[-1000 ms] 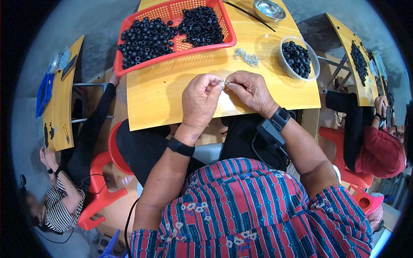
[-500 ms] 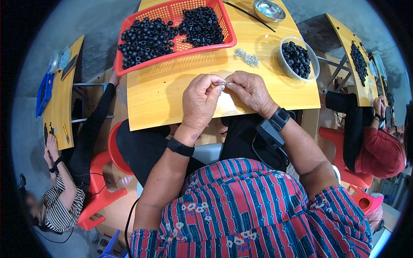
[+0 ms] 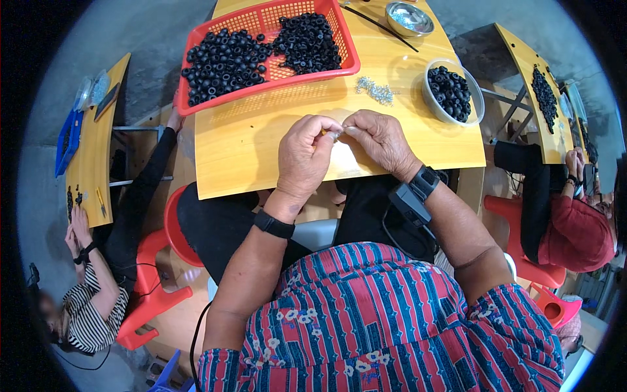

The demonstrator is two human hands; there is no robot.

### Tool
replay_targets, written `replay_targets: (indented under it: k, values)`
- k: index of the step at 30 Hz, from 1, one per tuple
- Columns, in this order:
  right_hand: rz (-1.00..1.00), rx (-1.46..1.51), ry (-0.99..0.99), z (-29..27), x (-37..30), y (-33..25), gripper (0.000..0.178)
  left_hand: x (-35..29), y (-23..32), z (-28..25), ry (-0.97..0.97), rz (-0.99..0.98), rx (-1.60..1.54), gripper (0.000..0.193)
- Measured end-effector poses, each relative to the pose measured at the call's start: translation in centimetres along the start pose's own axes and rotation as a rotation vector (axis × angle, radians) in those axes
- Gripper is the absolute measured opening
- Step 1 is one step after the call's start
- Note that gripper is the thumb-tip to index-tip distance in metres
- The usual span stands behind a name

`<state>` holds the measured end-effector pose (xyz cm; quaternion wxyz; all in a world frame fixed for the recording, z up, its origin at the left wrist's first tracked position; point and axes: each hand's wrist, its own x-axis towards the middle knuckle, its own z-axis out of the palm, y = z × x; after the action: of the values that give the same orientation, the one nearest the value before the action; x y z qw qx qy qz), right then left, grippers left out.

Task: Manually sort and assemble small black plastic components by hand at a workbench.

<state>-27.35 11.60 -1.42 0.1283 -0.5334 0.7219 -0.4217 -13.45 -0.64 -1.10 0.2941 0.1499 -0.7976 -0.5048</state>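
Note:
Over the table's near part, my left hand point(image 3: 305, 153) and my right hand point(image 3: 379, 140) meet fingertip to fingertip. Both are closed in a pinch on something tiny and pale or shiny, mostly covered by the fingers; its kind cannot be made out. Just beyond my right hand lies a loose pile of small clear, silvery pieces point(image 3: 375, 91). To its right, a clear round tub point(image 3: 479, 108) holds black hollow rounded pieces point(image 3: 450, 93). Far left stands a red mesh basket point(image 3: 274, 85) with larger black rounded pieces point(image 3: 225, 68) and smaller black pieces point(image 3: 307, 42) in separate heaps.
A metal bowl point(image 3: 428, 27) with small bluish pieces stands on the yellow table point(image 3: 241, 157), beside a thin black rod point(image 3: 382, 27). People sit at other tables on both sides: one in a striped shirt point(image 3: 98, 320), one in a red top point(image 3: 575, 232).
My fingertips have shifted slightly; the hands stay together in their pinch. The view has moved a little, and the things on the table stay in place.

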Motion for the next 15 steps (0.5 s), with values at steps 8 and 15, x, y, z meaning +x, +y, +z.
replay_targets:
  k: [8,15]
  values:
    - [-0.032,-0.041,0.028,-0.06,0.05,-0.41,0.015,-0.08,-0.03,0.02,-0.005,-0.030,-0.021,0.006]
    - [-0.043,-0.047,0.032,-0.06,-0.05,-0.47,0.013,-0.04,-0.70,0.52,0.041,-0.066,-0.060,0.012]
